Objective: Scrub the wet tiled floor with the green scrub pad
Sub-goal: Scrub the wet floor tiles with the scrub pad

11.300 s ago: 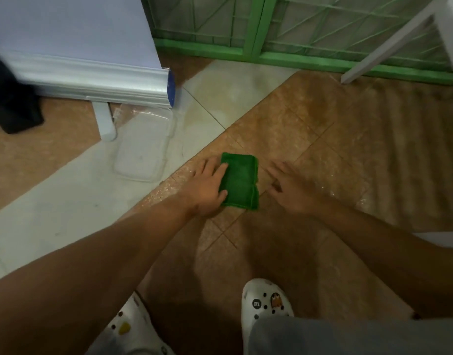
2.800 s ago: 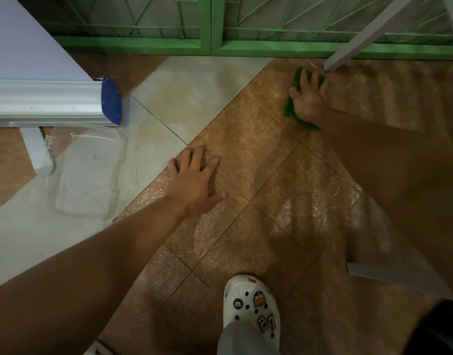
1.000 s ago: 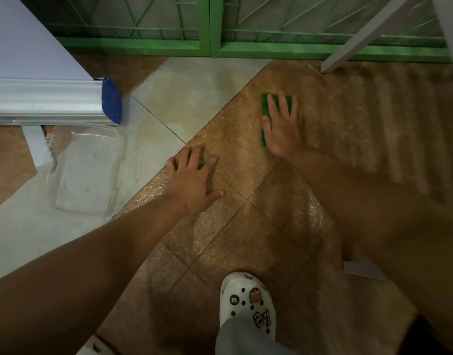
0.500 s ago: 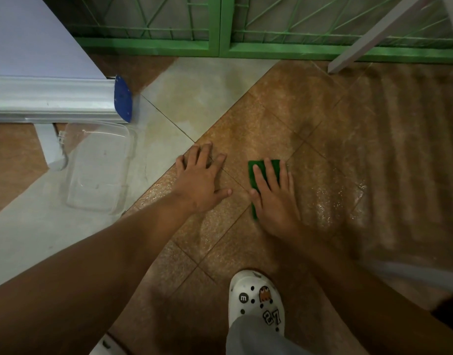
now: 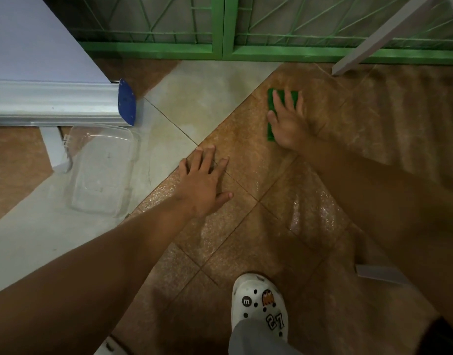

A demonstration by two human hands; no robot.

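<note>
Head view: I note one green scrub pad (image 5: 271, 116) lying flat on the wet tiled floor (image 5: 304, 208) near the green gate (image 5: 224, 51), my right hand (image 5: 288, 124) pressing it with straight, spread fingers; left hand (image 5: 203, 187) splayed flat, bracing on tile. I judge the pad thin, soft, light and slick when wet, so best driven by palm pressure from above. Count: two hands, one pad, one clear container (image 5: 103, 170), one white clog (image 5: 261, 308) fully visible.

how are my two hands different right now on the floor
The right hand presses the green scrub pad flat; the left hand lies on bare wet tile. The right hand reaches farther out, near the green gate; the left hand stays closer in. Both are open with straight fingers.
</note>
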